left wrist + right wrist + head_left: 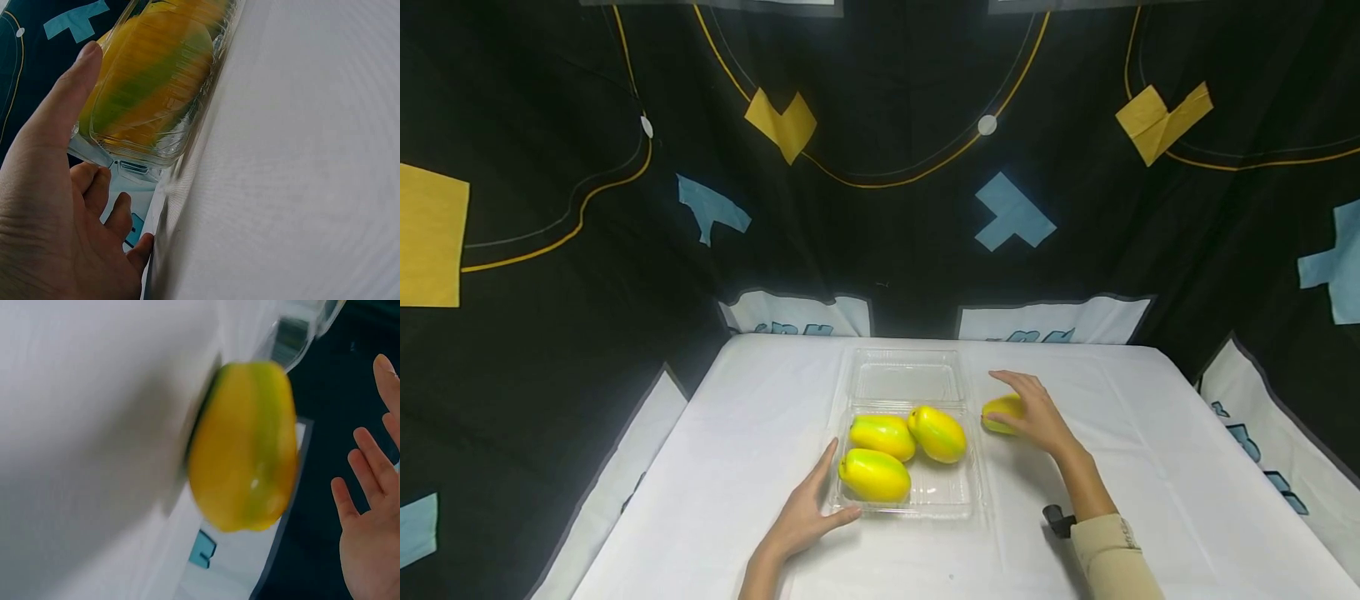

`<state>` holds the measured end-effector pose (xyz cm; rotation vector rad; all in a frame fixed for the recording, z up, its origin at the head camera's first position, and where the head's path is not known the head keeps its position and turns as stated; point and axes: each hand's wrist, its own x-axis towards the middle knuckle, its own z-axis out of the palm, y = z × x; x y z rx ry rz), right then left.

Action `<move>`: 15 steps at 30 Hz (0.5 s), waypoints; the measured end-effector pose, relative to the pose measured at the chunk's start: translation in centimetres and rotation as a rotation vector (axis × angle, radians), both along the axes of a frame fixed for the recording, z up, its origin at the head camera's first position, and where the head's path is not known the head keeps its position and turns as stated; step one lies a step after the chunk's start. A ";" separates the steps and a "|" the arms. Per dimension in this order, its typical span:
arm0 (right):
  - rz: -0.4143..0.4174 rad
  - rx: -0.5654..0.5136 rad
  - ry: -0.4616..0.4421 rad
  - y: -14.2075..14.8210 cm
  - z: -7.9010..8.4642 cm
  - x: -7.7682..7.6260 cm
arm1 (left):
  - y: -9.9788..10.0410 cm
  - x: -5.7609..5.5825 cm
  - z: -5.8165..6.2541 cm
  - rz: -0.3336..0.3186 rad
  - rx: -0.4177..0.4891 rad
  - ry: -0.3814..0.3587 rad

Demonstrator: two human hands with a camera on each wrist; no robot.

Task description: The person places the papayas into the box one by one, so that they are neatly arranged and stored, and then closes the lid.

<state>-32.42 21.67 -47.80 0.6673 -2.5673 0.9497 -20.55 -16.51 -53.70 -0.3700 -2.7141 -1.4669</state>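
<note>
- Clear container [940,492]: stands on the white tablecloth [1165,467], in front of the person. Its lid [907,375] lies folded back at 12 o'clock from the base.
- Contents: three yellow-green fruits in the base. First fruit [882,437] at about 10 o'clock; second fruit [940,436] at about 1 o'clock, its narrow end against or just beside the first; third fruit [874,476] at about 8 o'clock, lying on its side.
- Fourth fruit [1004,403]: outside the container, lying on the cloth just beside it, between 2 and 3 o'clock.
- Right hand [1043,417]: over the fourth fruit, fingers extended, thumb crossing in front of the fruit in the head view. The right wrist view shows the fingers spread, with a gap between them and the fruit; grasp not closed.
- Left hand [805,512]: at the container's 8 o'clock corner, thumb and fingers spread apart, gripping nothing. Whether it touches the container wall cannot be told.
- Right arm: beige sleeve [1112,554], with a dark device [1058,522] at the wrist.
- Surroundings: black drape [887,242] at 12 o'clock beyond the table, bearing yellow patches [786,125] and blue patches [1015,212].
</note>
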 end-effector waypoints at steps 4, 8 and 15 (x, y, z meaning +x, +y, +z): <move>-0.005 0.021 -0.092 1.2 -0.4 -0.6 | 0.0 0.0 0.1 0.001 0.001 -0.001; 0.010 0.038 -0.145 2.0 -0.9 -1.0 | -0.1 0.0 -0.1 -0.001 0.004 0.001; 0.022 0.062 -0.171 2.6 -1.6 -1.4 | -0.1 0.0 -0.2 -0.004 0.009 0.008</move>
